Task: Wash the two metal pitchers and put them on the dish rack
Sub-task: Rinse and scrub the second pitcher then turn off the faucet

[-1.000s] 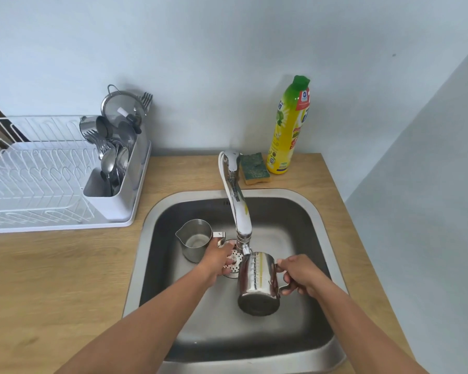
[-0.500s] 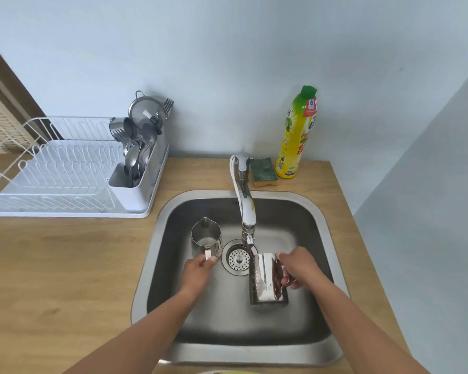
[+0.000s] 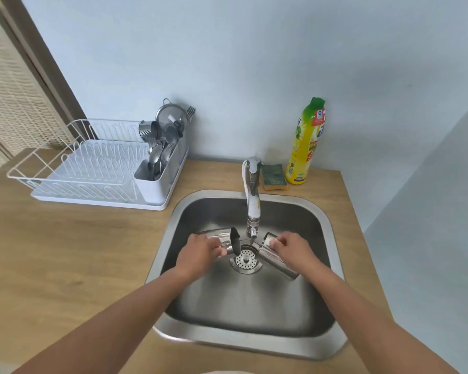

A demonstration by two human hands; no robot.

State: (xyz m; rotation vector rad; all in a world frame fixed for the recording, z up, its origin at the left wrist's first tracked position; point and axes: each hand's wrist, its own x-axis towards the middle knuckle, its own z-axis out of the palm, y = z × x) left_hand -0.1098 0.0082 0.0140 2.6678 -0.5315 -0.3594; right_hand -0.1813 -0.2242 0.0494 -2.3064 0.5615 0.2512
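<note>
Hands (image 3: 197,255) around tipped pitchers (image 3: 277,261)

A chrome tap (image 3: 252,195) rises just beyond the hands, its spout ending between them, directly above the round drain strainer (image 3: 246,259). Farther back and right, a green-topped sponge (image 3: 274,176) lies beside a yellow bottle with a green cap (image 3: 307,141), probably dish soap. The wooden counter (image 3: 73,255) spreads out to the left of the hands.
</note>
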